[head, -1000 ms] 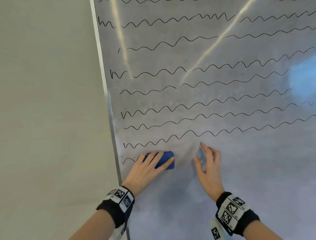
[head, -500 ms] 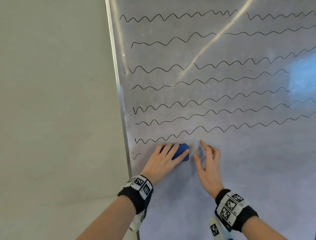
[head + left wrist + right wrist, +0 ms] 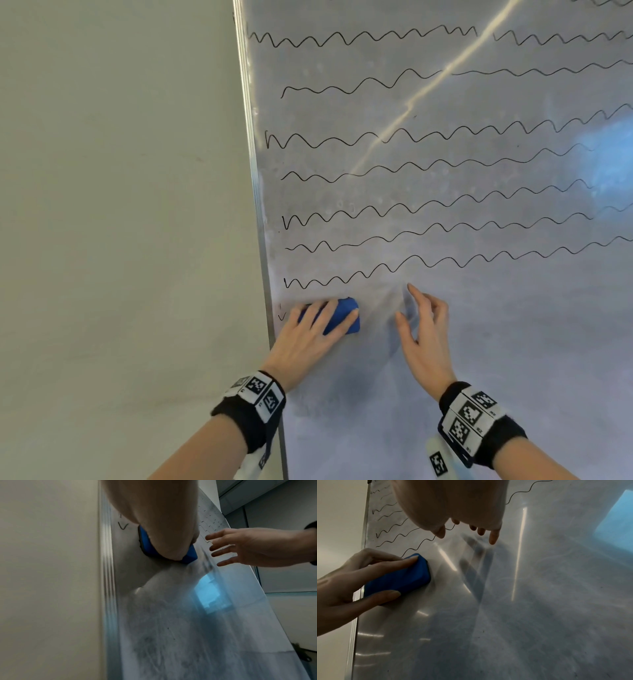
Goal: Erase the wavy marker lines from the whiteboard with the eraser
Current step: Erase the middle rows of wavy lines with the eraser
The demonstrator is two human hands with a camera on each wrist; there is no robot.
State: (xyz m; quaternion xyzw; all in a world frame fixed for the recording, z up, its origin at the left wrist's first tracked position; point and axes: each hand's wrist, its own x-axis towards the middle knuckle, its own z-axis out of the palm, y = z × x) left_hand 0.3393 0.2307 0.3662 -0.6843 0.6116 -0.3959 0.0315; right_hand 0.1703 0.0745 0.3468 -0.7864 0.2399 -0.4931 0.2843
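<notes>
A left hand (image 3: 310,337) grips a blue eraser (image 3: 342,317) pressed against the whiteboard (image 3: 513,342) near its left edge. The right hand (image 3: 426,337) hovers relaxed, empty. Below is wiped; wavy lines (image 3: 411,209) above remain.

Left hand (image 3: 305,339) on blue eraser (image 3: 342,317)

The left hand (image 3: 310,334) covers most of the blue eraser (image 3: 344,317) and perhaps the rest of the stub of line (image 3: 281,316) at its left, while the wavy lines (image 3: 445,202) run off the head view's right edge and shrink to illegible specks in the left wrist view.
</notes>
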